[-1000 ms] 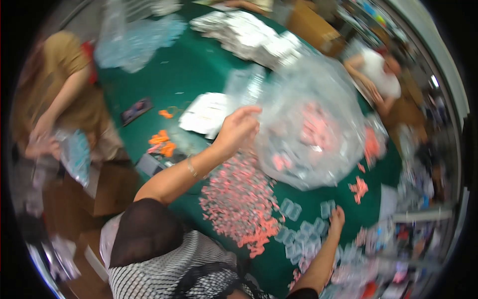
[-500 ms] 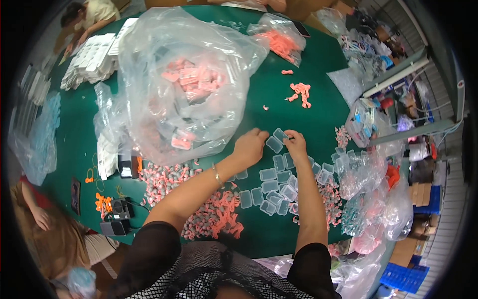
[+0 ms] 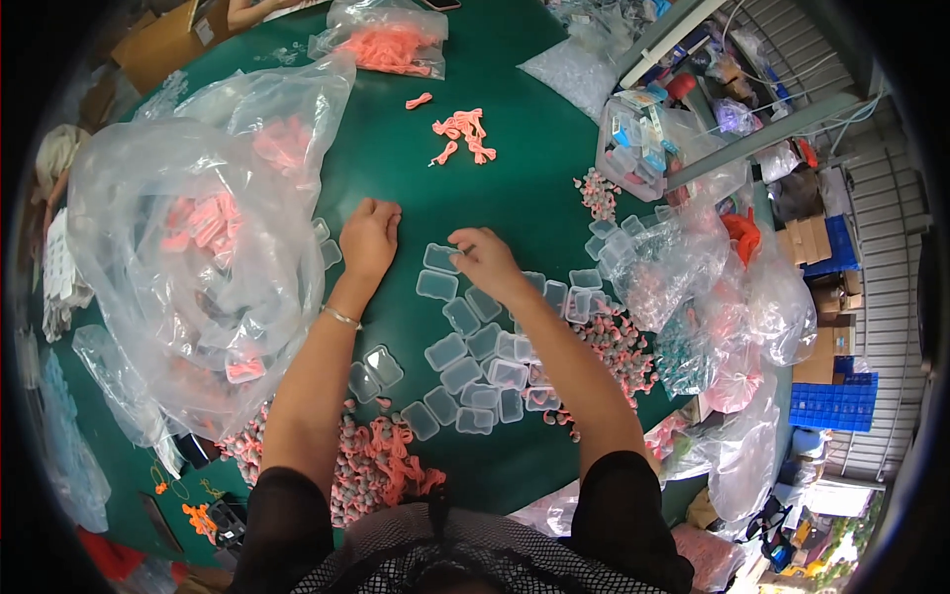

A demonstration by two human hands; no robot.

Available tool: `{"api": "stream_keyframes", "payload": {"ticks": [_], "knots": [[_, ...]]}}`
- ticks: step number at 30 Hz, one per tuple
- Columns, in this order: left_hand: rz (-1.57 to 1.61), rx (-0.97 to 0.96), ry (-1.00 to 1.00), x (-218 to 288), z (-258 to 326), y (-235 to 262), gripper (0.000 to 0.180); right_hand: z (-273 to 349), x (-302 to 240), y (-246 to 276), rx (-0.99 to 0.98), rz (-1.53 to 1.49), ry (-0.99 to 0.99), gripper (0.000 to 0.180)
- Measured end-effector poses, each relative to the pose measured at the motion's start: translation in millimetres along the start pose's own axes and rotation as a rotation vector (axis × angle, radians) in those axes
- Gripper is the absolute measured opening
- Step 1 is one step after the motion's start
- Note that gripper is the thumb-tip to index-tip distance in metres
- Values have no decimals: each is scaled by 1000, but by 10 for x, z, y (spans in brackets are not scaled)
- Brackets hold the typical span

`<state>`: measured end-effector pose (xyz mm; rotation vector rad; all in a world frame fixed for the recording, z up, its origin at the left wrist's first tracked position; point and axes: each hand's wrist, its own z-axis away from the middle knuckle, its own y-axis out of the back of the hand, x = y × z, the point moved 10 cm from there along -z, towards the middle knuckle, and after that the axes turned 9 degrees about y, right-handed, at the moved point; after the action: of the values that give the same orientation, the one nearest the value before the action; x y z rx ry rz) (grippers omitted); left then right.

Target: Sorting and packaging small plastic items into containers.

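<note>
My left hand (image 3: 370, 236) rests over the green table with its fingers curled closed; whatever they may hold is hidden. Just left of it, clear plastic pieces (image 3: 328, 247) lie against the big bag's edge. My right hand (image 3: 485, 262) has thumb and fingers pinched at the right edge of an open clear plastic box (image 3: 438, 259). That box is joined to a second shallow half (image 3: 436, 285) below it. Several similar clear boxes (image 3: 461, 374) spread out under my right forearm. Between my forearms lies another open clear box (image 3: 382, 365).
A large clear bag (image 3: 109, 228) with pink pieces fills the left. Pink cord bundles (image 3: 463, 129) lie ahead, near a bag of pink cords (image 3: 391, 45). Small grey-and-pink pieces (image 3: 618, 356) are heaped at right, beside plastic bags (image 3: 683, 267). A metal frame (image 3: 772, 144) rises there.
My view has swung right, so the table's things sit further left. My hands have moved apart: the left has drawn away from the clear box, while the right stays at its edge.
</note>
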<state>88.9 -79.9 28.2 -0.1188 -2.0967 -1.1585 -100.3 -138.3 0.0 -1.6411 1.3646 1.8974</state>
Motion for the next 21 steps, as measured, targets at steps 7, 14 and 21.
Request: {"api": "stream_keyframes", "payload": {"ticks": [7,14,21], "knots": [[223,-36,-149,180,134,116,7,-339,324,1775,506,825,-6,16],[206,1,-15,114,96,56,12,-668,978,2148,201,1256,-435,17],[249,2,-191,190,155,139,10,-512,619,1576,244,865,-101,16]]}}
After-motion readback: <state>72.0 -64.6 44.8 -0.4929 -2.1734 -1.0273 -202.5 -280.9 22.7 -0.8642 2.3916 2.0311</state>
